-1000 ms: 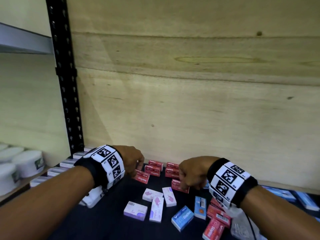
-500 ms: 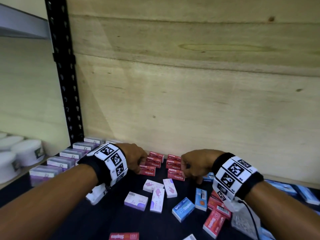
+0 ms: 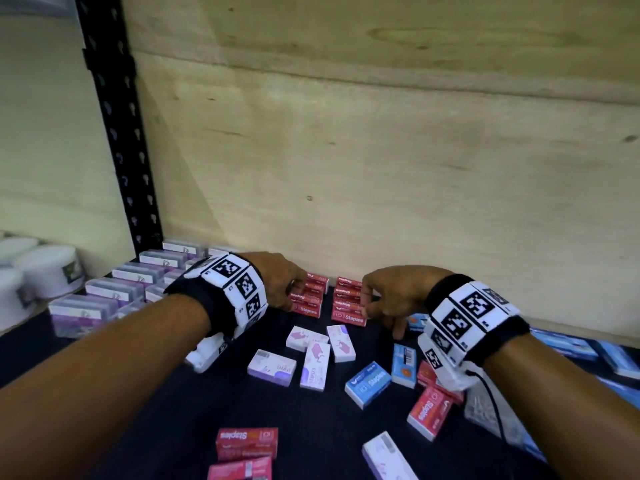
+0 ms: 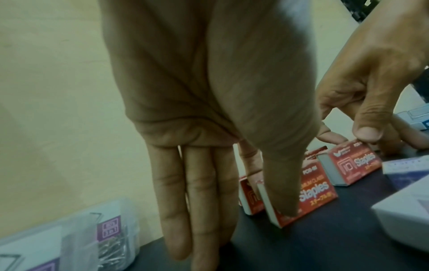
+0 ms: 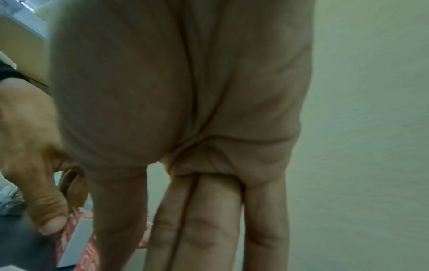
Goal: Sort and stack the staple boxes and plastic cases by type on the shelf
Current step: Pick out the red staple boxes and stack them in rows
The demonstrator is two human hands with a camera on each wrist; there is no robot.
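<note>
Red staple boxes stand in two short stacks against the plywood back wall [image 3: 381,168] of the shelf [image 3: 173,427], and I have a hand on each: my left hand [image 3: 277,278] at the left red stack [image 3: 308,299], my right hand [image 3: 388,296] at the right red stack [image 3: 348,306]. In the left wrist view my fingers [image 4: 197,201] hang straight and pressed together, the thumb resting on the front box, so I read this as squaring the pile, not lifting it. The right thumb presses a box top while the other fingers [image 5: 209,220] lie straight and close together; I cannot tell whether they reach behind the stack. Holding both piles at once keeps their edges flush and parallel to the wall. To the left, clear plastic cases [image 3: 114,292] with purple labels already sit in rows. Loose on the dark shelf in front lie white-and-purple boxes [image 3: 311,355], blue boxes [image 3: 369,382] and more red boxes [image 3: 246,441], so the sorting looks roughly half done. The small light cartons could tip if nudged sideways.
</note>
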